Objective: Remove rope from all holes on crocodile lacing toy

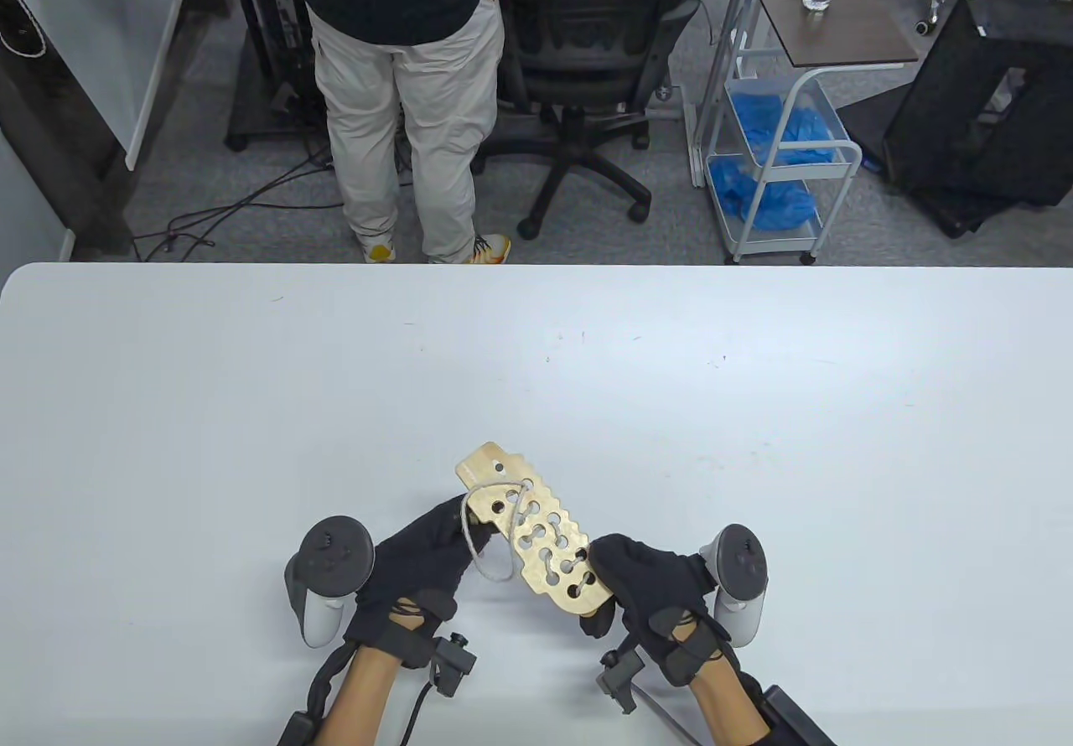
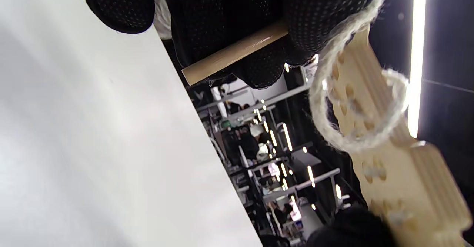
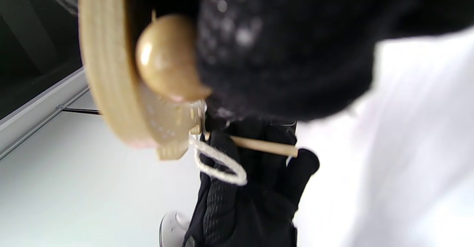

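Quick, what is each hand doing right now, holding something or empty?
Left hand: grips the wooden lacing stick at the end of the rope.
Right hand: grips one end of the crocodile lacing toy.

My right hand (image 1: pixel 650 582) covers the near end of the crocodile toy (image 1: pixel 536 532); can't see how many fingers wrap under it. Right wrist view is badly blurred up close: glove fills the top, toy edge cut off at the top-left corner. Left hand (image 1: pixel 419 566) hides where the rope (image 1: pixel 478 528) ends; its wooden needle (image 2: pixel 237 52) shows only partly between the fingers. Which holes are laced: can't tell.
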`<act>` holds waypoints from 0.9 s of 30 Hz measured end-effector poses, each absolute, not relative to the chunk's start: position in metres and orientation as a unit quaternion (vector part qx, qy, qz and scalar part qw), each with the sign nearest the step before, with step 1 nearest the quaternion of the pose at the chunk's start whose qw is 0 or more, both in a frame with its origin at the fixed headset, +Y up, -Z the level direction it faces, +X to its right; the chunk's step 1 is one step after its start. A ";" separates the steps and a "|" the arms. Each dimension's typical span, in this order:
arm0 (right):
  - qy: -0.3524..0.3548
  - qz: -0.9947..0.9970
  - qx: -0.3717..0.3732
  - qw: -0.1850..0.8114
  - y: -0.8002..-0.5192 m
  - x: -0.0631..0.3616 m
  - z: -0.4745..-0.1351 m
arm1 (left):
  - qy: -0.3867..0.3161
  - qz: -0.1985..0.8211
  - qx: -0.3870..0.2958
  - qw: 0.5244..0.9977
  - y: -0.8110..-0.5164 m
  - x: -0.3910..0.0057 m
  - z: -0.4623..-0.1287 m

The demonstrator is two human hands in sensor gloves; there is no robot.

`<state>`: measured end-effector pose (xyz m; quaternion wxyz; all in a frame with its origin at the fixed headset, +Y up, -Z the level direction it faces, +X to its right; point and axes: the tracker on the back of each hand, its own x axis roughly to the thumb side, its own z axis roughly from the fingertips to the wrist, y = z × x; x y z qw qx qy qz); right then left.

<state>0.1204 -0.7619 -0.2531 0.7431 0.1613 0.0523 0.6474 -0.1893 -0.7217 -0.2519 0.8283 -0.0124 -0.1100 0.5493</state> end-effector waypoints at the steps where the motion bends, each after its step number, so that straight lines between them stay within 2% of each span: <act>1: 0.046 0.649 0.155 0.743 -0.762 0.123 -0.254 | -0.102 0.550 -0.006 0.829 -0.721 -0.192 -0.252; 9: 0.008 0.645 0.111 0.756 -0.764 0.139 -0.256 | -0.047 0.552 0.056 0.831 -0.716 -0.210 -0.251; 14: -0.010 0.646 0.081 0.759 -0.767 0.148 -0.258 | -0.016 0.531 0.070 0.844 -0.717 -0.220 -0.251; 27: -0.055 0.615 -0.014 0.786 -0.778 0.183 -0.262 | 0.048 0.553 0.092 0.826 -0.718 -0.242 -0.249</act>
